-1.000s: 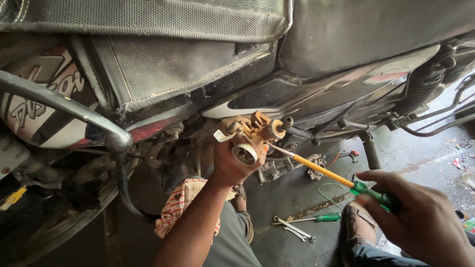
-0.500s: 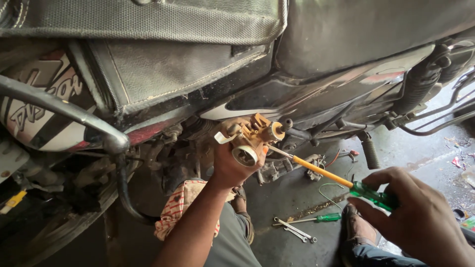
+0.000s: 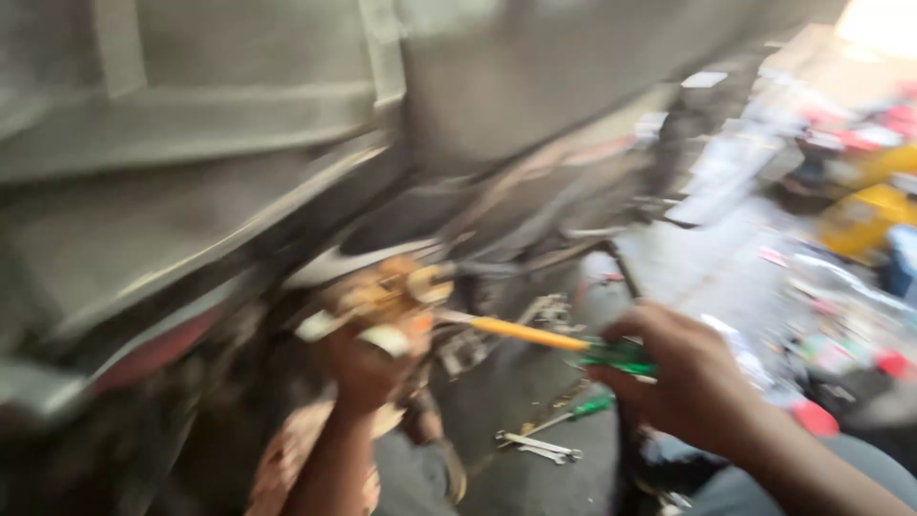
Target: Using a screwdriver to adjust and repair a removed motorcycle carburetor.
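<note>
The view is smeared by motion. My left hand (image 3: 368,368) grips a dirty brass-coloured carburettor (image 3: 387,296) held up beside the underside of a motorcycle (image 3: 287,172). My right hand (image 3: 693,382) holds a screwdriver (image 3: 544,336) with a green handle and a yellow shaft. Its tip reaches the right side of the carburettor.
On the concrete floor lie a metal spanner (image 3: 537,446) and a second green-handled screwdriver (image 3: 578,409). A patterned cloth (image 3: 296,449) sits over my knee. Blurred yellow, red and white clutter (image 3: 860,210) fills the right background.
The camera has swung to the right and closer, blurring everything. Both hands keep their hold, with the screwdriver still against the carburettor.
</note>
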